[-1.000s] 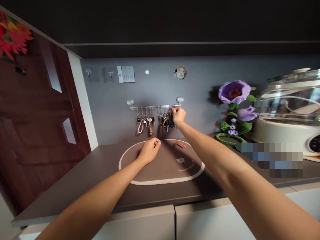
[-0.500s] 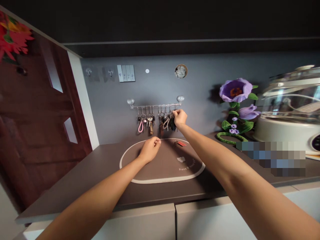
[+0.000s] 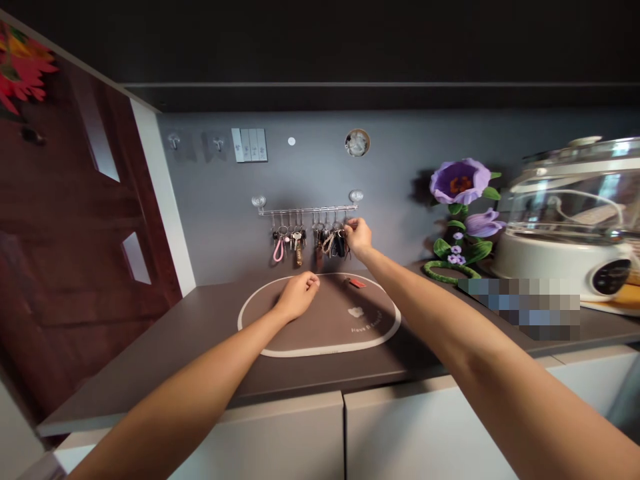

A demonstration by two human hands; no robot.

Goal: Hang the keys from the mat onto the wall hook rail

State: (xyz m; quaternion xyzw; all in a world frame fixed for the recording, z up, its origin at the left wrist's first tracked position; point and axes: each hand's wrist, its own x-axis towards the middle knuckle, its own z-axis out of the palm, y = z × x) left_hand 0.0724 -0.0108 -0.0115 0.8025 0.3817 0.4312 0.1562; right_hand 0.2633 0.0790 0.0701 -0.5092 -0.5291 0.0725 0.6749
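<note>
A clear hook rail on the grey back wall carries several bunches of keys. My right hand is at its right end, thumb and fingers pinched on a key ring mostly hidden by the fingers. Beside it hang a black key fob and a braided strap. Further left are a pink loop strap and a tan tag. My left hand hovers low over the brown mat, its fingers curled with nothing showing in them. On the mat lies a red tag.
A purple crocheted flower stands to the right, near a cream appliance with a clear lid. Two small wall hooks and a switch panel are above left. A dark shelf overhangs the counter.
The view has shifted slightly. My right hand stays at the rail's right end, and the keys beside it hang a little differently. My left hand has hardly moved.
</note>
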